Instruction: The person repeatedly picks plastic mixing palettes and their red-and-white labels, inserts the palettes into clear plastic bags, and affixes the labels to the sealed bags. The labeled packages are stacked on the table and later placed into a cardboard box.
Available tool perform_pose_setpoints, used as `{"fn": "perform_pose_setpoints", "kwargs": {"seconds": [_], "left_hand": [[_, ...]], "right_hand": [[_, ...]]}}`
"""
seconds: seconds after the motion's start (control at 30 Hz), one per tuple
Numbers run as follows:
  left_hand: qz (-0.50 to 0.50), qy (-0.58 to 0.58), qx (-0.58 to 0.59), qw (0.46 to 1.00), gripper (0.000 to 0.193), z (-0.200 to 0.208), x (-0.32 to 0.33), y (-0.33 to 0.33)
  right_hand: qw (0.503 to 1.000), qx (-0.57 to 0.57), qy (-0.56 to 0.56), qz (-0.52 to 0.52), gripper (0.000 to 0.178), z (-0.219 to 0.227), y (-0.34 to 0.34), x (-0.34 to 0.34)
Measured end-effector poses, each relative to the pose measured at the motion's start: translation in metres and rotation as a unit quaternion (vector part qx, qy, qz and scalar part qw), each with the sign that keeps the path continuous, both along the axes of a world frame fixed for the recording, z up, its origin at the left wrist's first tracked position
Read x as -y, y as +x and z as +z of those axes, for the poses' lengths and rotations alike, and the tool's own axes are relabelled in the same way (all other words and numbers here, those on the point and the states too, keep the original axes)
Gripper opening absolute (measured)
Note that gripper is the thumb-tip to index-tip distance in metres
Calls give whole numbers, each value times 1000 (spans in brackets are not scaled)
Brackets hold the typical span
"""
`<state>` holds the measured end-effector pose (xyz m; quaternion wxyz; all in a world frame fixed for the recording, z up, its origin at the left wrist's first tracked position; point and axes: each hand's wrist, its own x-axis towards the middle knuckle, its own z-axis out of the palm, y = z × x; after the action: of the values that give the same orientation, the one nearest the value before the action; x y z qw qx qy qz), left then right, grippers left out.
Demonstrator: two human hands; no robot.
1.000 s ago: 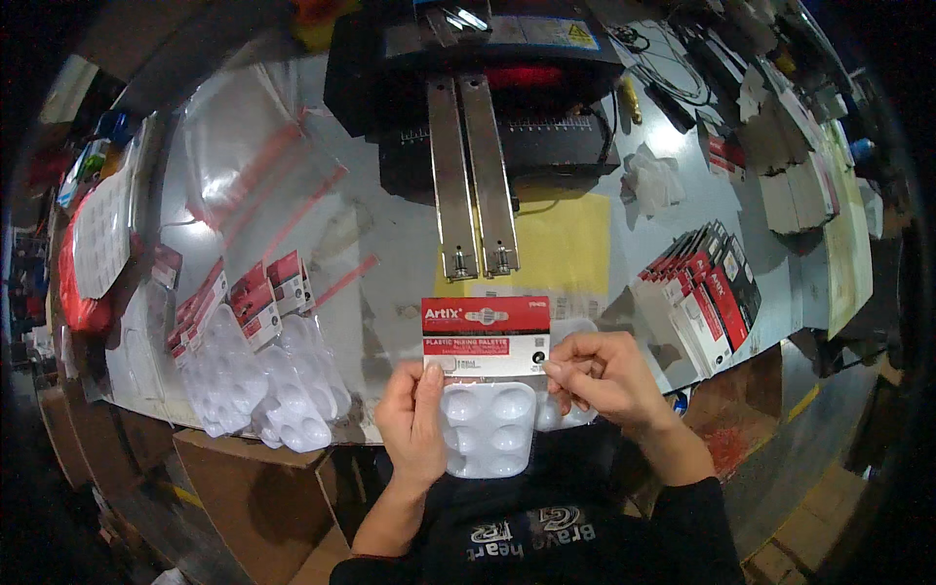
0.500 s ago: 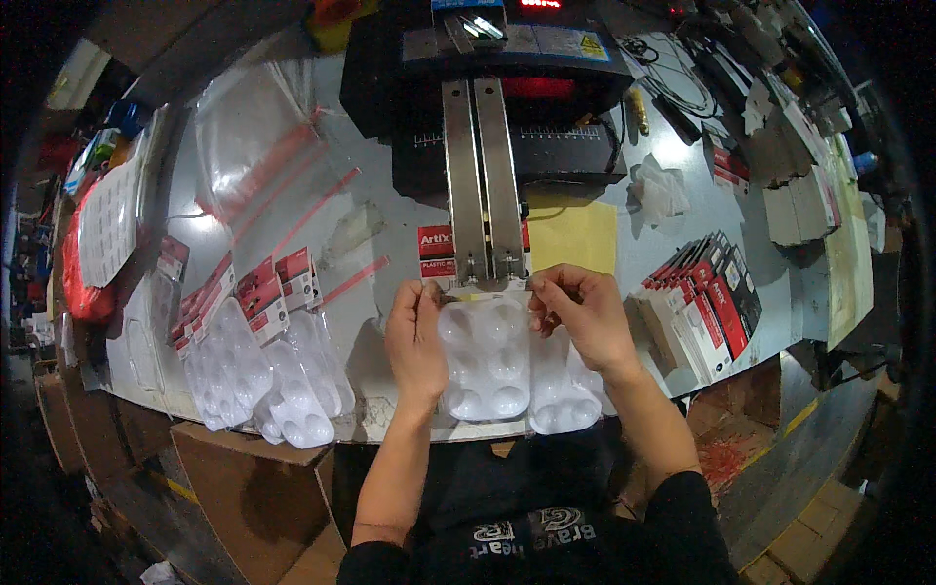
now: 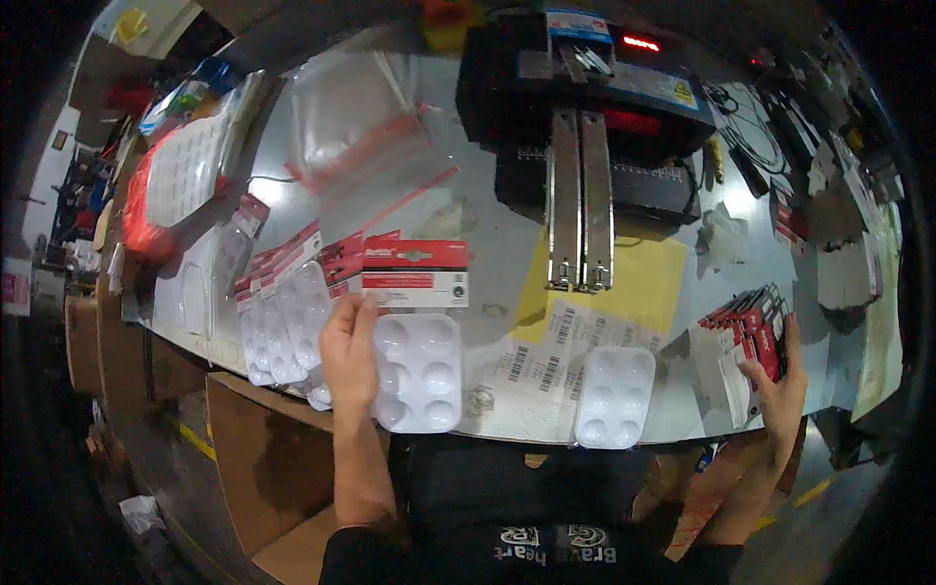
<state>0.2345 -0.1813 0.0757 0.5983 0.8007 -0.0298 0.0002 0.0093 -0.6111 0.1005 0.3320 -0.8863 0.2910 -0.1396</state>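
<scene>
My left hand [image 3: 349, 351] is closed on a packaged plastic paint palette [image 3: 419, 375], pinching it at the lower left of its red-and-white header card [image 3: 414, 273]. The palette is white with round wells. At the right, my right hand [image 3: 782, 395] grips the edge of a row of folded header cards [image 3: 736, 346], thumb on the near side and fingers on the far side. Between the hands a second white palette [image 3: 616, 398] lies at the table's front edge. To the left of my left hand, several packaged palettes [image 3: 283, 317] overlap in a pile.
A black machine [image 3: 585, 93] with two metal rails [image 3: 580, 200] stands at the back. Under the rail ends lie a yellow sheet [image 3: 643, 283] and a barcode label sheet [image 3: 546, 356]. Clear bags [image 3: 356, 117] lie at the back left. An opened cardboard box [image 3: 268, 468] stands below the table.
My left hand has carried the palette with its card left, away from the rail ends, toward the pile. My right hand has let go of it and moved right to the header cards. The view has shifted.
</scene>
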Motion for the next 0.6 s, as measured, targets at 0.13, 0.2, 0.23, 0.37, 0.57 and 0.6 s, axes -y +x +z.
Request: {"fn": "perform_pose_setpoints", "kwargs": {"seconds": [0.13,0.2,0.23,0.37,0.57,0.6], "left_hand": [[6,-14,-16,1000,24,5,14,-5],[14,-14,-28,999,23,11,16,-6],[8,-21,-46,999,23,13,16,-6],[16,13,-32,999,23,13,16,-10],[-71,49,-131,988,23,13,29,-33],[-112,38,-152,981,24,12,34,-40]], "right_hand": [[999,-32,-12,-14,81,4,2,-3],[999,-29,16,-23,81,5,2,-3],[998,0,62,-9,80,5,2,-4],[1000,-20,-16,-11,79,5,4,-7],[998,-55,-5,-36,79,15,7,-10],[997,-52,-50,-27,81,15,8,-10]]}}
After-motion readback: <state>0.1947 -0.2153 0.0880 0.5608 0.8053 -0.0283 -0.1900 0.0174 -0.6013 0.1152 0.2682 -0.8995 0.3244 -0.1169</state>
